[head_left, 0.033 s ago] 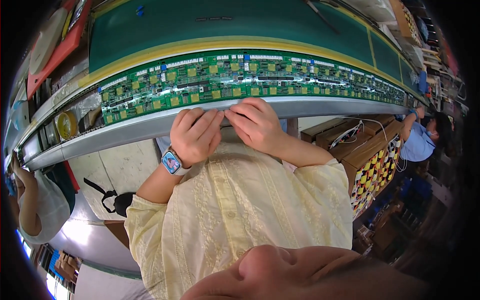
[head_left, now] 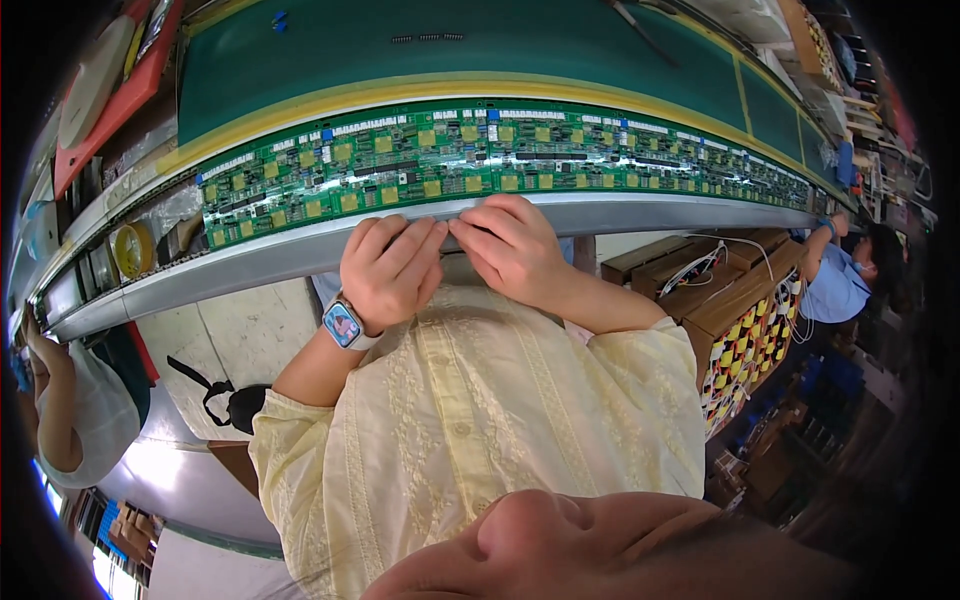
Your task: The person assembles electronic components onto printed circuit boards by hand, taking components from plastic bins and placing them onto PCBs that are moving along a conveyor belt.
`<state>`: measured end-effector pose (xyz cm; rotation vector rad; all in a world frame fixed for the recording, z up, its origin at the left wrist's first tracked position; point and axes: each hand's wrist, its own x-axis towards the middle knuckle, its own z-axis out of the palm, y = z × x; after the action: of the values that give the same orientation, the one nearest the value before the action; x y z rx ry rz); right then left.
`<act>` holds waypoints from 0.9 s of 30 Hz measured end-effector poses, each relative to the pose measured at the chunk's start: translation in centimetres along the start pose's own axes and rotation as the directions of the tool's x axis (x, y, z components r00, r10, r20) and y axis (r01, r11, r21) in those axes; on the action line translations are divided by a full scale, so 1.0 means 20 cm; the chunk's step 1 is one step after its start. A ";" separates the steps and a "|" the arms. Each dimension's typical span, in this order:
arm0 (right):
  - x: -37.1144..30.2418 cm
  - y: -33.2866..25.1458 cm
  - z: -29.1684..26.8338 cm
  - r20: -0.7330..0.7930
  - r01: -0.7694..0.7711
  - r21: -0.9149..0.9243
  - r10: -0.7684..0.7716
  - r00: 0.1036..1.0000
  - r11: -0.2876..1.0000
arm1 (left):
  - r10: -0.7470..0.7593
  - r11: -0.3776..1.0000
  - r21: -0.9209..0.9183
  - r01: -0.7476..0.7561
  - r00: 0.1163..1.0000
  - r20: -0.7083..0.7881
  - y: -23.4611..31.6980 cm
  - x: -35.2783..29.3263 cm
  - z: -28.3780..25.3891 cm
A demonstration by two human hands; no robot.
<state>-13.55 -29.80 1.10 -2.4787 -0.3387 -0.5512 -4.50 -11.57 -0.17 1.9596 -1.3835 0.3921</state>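
Observation:
My left hand (head_left: 392, 265), with a smartwatch (head_left: 343, 324) on its wrist, rests at the near grey metal rail (head_left: 640, 214). Its fingers are bent and its fingertips pinched. Close beside it, my right hand (head_left: 515, 248) is pinched too, and the fingertips of both almost meet. Whatever lies between them is too small or hidden to make out. Just beyond the rail runs a long row of green circuit boards (head_left: 455, 148), crowded with white connectors, yellow square parts and a few blue ones. Both hands are at its near side, apart from the parts mounted on it.
Behind the boards lies a green work surface (head_left: 560, 60) with small black strips (head_left: 428, 38) and blue bits (head_left: 279, 20). A yellow tape roll (head_left: 132, 250) sits left. At right stands a wooden box (head_left: 735, 305) with wires. Other people's arms (head_left: 60, 395) show at left and right.

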 end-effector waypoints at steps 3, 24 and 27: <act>0.00 0.00 0.01 -0.007 -0.003 0.005 0.003 1.000 1.000 | -0.008 1.000 -0.004 0.008 1.000 -0.003 0.01 0.01 0.00; 0.40 0.17 -0.01 0.277 -0.058 -0.100 0.084 0.957 0.993 | -0.250 0.956 0.146 0.254 0.967 -0.049 -0.09 -0.01 -0.06; 0.42 0.16 -0.02 0.306 -0.067 -0.135 0.106 0.946 0.989 | -0.238 0.960 0.140 0.245 0.969 -0.065 -0.09 -0.01 -0.06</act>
<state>-5.10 -31.59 3.75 -2.6884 -0.3238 -0.1439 -2.78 -10.33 -0.15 2.1944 -1.0949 0.4322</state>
